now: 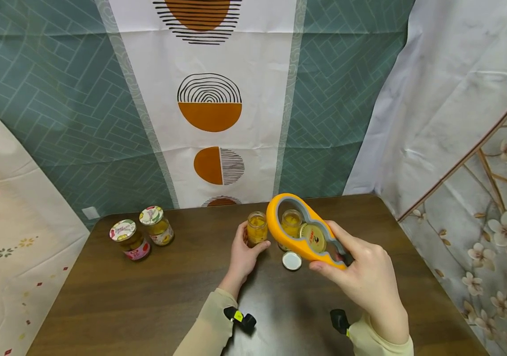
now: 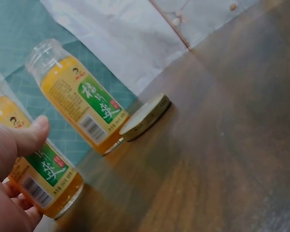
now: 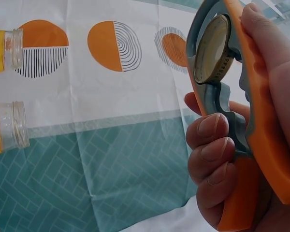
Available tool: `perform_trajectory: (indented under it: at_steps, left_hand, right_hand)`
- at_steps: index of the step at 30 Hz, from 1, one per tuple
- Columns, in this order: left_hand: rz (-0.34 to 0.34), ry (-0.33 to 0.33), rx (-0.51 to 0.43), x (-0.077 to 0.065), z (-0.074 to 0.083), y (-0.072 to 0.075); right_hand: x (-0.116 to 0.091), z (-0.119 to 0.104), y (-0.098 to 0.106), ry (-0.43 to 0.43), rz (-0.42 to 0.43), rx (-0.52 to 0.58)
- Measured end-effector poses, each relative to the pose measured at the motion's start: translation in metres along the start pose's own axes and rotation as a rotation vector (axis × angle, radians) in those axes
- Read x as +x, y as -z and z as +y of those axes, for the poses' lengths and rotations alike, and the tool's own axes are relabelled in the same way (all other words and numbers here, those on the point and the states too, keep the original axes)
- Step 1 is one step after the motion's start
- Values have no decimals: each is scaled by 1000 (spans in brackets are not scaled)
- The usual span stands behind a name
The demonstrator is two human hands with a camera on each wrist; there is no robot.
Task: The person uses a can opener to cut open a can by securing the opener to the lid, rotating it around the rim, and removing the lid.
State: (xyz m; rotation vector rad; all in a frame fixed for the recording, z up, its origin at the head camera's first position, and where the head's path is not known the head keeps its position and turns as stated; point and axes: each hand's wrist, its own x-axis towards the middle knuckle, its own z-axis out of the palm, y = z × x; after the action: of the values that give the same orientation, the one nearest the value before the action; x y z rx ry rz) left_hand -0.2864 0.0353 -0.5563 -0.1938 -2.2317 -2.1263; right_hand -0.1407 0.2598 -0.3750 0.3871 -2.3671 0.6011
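My left hand (image 1: 242,254) grips an open glass bottle of orange drink (image 1: 257,230) near the table's far side. In the left wrist view this bottle's label (image 2: 50,166) is green and yellow, and the thumb crosses it. My right hand (image 1: 369,282) holds an orange and grey jar opener (image 1: 273,222) up in the air. A gold lid (image 3: 212,50) sits within the opener's jaws, apart from both bottles. Beyond the opener stands a second open bottle (image 2: 82,99), partly hidden from the head camera. Beside its base a loose lid (image 1: 291,260) lies on the table.
Two lidded jars, one with a pink label (image 1: 131,240) and one with a yellow label (image 1: 157,226), stand at the far left of the brown table (image 1: 147,301). A patterned curtain (image 1: 218,54) hangs right behind the table's far edge.
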Motion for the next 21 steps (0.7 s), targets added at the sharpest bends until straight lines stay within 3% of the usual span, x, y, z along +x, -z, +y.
perform_trajectory:
  at_steps: [5,21]
  left_hand:
    - [9,24,37,0,4,3]
    - [2,35,19,0,4,5]
  right_hand:
    - [0,1,1,-2,1,-4]
    - [0,2,1,-5,-2,-9]
